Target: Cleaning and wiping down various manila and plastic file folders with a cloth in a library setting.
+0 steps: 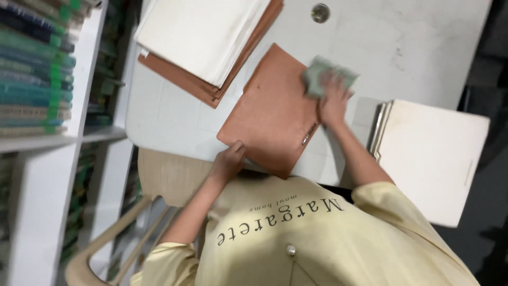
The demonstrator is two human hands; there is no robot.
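Note:
A brown folder [272,114] lies tilted on the white table [413,47] in front of me. My left hand [228,160] grips its near corner, thumb on top. My right hand [334,99] presses a crumpled pale green cloth [323,74] against the folder's far right edge, partly on the table. A small metal clip [309,133] shows on the folder's right edge. My yellow shirt fills the bottom of the view.
A stack of brown folders topped with cream sheets [203,37] lies at the table's far left. A pile of white folders [431,153] sits to the right. A shelf of green books [34,69] stands at left, a wooden chair [164,177] below it.

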